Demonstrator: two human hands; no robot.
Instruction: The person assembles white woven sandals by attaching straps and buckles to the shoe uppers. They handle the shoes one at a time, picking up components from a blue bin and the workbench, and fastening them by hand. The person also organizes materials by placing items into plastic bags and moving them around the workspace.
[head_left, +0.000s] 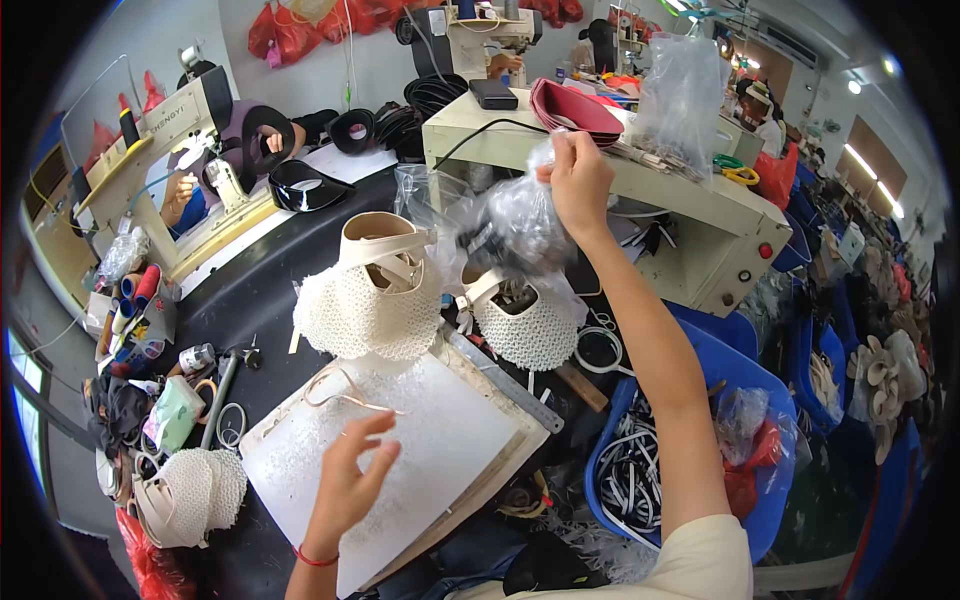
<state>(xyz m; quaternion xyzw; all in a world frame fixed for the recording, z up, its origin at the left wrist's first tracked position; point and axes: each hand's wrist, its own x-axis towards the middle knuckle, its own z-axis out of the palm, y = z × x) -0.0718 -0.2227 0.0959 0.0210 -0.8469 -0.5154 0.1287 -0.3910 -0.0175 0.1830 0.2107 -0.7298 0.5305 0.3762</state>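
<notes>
My right hand (582,185) is raised, its fingers pinched on the top of a clear plastic bag (520,215). The bag is smeared by motion, and dark pieces show inside it. Below hangs a smaller cream woven visor (530,330), next to a stack of cream woven visors (370,300) with smooth bands. My left hand (350,475) hovers over a white board (420,480), fingers apart and holding nothing. A thin beige strip (345,392) lies on the board just beyond its fingertips. More cream visors (190,495) sit at the left.
A metal ruler (500,380) lies along the board's far right edge. A hammer (225,395) and small supplies are at the left. A blue bin (780,480) with black-and-white strips stands at the right. Across the table, another person's hands work at a sewing machine (165,140).
</notes>
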